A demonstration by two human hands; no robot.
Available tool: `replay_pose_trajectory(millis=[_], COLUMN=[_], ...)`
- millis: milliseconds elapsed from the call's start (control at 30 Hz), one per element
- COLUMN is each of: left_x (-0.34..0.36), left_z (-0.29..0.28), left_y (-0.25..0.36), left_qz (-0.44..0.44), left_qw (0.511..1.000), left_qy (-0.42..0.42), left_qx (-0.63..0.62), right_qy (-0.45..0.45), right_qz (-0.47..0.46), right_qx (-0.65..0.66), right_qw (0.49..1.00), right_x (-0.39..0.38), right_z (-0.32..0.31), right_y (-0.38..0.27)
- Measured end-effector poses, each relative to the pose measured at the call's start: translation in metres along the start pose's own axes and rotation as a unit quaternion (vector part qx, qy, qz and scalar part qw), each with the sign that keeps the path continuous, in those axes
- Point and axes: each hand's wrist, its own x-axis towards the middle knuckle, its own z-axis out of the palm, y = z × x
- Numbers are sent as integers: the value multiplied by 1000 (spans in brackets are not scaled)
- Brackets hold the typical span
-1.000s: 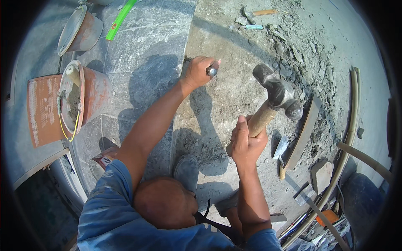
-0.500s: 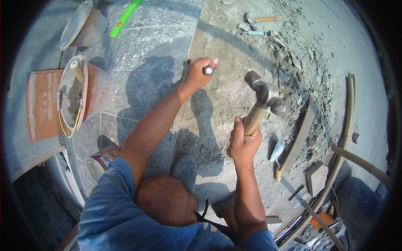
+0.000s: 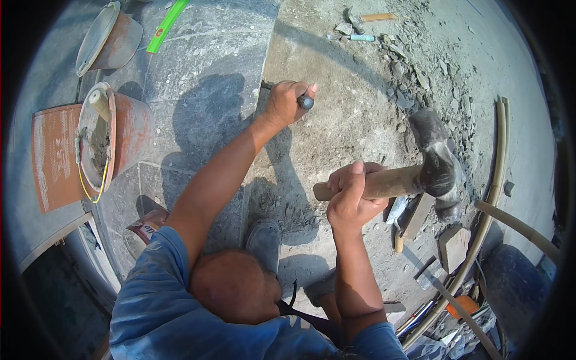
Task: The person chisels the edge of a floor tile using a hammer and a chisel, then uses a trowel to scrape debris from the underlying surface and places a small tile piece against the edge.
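Note:
My left hand [image 3: 287, 103] is closed round a metal chisel [image 3: 306, 102], its round struck end poking out between thumb and fingers. Part of the tool shows on the other side of the fist, by the edge of the grey tiles [image 3: 210, 60]; its tip is hidden. In my right hand [image 3: 358, 195] is a hammer [image 3: 441, 174], gripped by its wooden handle. Its heavy dark head points off to the right, well apart from the chisel. Below the fists lies a strip of rough, dusty ground [image 3: 324, 132].
Mortar buckets [image 3: 135, 129] stand at the left, one with a wooden-handled tool in it. A green straightedge [image 3: 168, 25] lies on the tiles. Rubble [image 3: 414, 78] runs along the right, with a wooden float [image 3: 417, 222], bamboo poles [image 3: 497, 162] and a teal-handled tool [image 3: 361, 38].
The hammer has swung to the right and up toward me, its handle turning from upright to nearly sideways in view. My left hand keeps its hold on the chisel, tilted slightly.

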Motion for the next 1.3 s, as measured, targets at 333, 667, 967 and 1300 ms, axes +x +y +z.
replay_pose_trajectory(millis=[333,667,967,1300], left_x=[-11,15,21,10], left_z=[-33,-213,-216,-189], left_y=[26,260,415,501], left_qz=[12,105,257,281], left_qw=[998,805,731,752], left_qy=[-3,-189,-256,-297], left_qx=[-57,-553,-578,-517], right_qy=[-150,-271,-303,-292], right_qz=[89,254,279,320], right_qx=[-281,-484,-405,-275], right_qw=[944,792,816,858], right_x=[10,-28,-123,-140], right_z=[-47,-264,-327,-329], right_y=[-3,-18,37,69])
